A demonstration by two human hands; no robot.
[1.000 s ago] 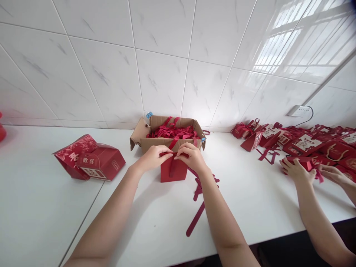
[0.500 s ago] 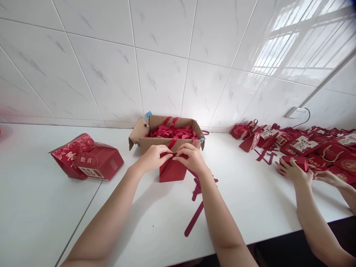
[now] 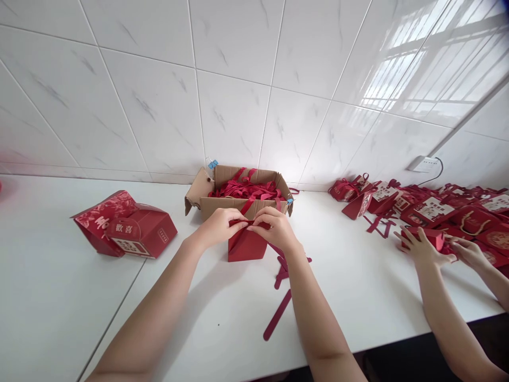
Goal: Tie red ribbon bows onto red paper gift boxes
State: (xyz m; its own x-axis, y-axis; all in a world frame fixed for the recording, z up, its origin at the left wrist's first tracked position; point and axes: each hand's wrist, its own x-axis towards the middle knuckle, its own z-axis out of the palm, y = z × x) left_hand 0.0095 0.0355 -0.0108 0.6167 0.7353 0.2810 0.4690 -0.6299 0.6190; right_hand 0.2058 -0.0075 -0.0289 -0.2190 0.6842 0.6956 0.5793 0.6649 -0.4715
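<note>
A small red gift box [image 3: 246, 248] stands upright on the white table [image 3: 358, 297], just in front of a cardboard carton. My left hand [image 3: 220, 225] and my right hand [image 3: 274, 227] both pinch its top edge, fingertips meeting over the middle, where a red strip crosses the closing flaps. Fingers of both hands are curled tight. Loose red strips [image 3: 280, 310] lie on the table right of the box, beside my right forearm.
The open cardboard carton [image 3: 242, 191] against the tiled wall holds several red strips. Flattened red boxes [image 3: 125, 225] lie at the left. A heap of red boxes [image 3: 441, 209] covers the right end, where another person's hands [image 3: 433, 246] handle one.
My hands stay on the box top, the fingertips drawing slightly closer together. The other person's hands have shifted a little on their red box.
</note>
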